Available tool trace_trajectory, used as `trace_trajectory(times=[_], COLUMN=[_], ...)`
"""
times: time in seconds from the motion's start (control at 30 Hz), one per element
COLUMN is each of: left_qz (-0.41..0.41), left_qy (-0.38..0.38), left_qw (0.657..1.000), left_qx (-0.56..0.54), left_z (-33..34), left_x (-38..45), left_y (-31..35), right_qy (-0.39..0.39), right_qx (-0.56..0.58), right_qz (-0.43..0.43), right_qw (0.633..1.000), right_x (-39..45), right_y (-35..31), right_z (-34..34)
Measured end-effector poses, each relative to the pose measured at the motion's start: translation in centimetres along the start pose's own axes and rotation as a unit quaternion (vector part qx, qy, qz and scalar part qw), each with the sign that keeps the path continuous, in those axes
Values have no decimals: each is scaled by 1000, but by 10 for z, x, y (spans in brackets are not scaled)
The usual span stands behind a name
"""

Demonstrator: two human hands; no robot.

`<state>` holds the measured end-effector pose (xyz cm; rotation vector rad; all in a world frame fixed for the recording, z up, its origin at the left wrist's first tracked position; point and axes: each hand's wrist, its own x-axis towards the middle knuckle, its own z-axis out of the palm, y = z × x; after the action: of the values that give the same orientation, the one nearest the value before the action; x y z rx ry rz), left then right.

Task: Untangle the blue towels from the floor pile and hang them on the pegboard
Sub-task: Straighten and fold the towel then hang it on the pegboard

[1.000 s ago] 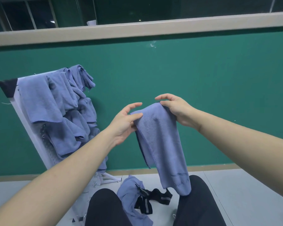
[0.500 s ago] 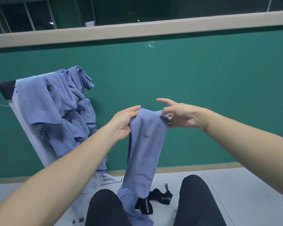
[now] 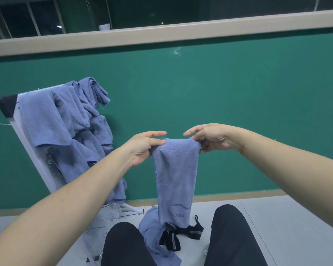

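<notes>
Grey floor (image 3: pixel 288 217) runs up to a green wall (image 3: pixel 238 104) with a pale ledge (image 3: pixel 181 33) along the top, and a white pegboard (image 3: pixel 27 143) leans there on the left with blue towels (image 3: pixel 65 127) hung over it. Both hands pinch the top edge of one blue towel (image 3: pixel 175 175), the left hand (image 3: pixel 142 146) on its left corner and the right hand (image 3: pixel 210 139) on its right corner, and it hangs long and straight down between two dark knees (image 3: pixel 233 233). Its low end touches the floor pile (image 3: pixel 154 233), a crumpled blue towel with a black strap (image 3: pixel 181 235) on it.
</notes>
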<state>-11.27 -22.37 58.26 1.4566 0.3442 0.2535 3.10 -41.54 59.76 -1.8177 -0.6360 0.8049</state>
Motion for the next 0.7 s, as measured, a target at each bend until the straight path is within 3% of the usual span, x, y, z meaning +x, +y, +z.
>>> trace_trajectory(times=[0.27,0.4,0.7], left_qz=[-46,-77,-91], left_qy=[-33,-19,-107], left_qw=[994,988,946], left_qx=[98,136,293], left_z=[-2,-2,0], left_x=[-2,-1,-12], left_y=[6,7,15], right_qy=[55,32,-54], right_qx=[-69,-50,-156], right_qz=[2,20,-15], right_qw=[996,998,986], right_x=[-2,-3,-13], right_y=[-5,-7,-8], right_z=[7,5,-3])
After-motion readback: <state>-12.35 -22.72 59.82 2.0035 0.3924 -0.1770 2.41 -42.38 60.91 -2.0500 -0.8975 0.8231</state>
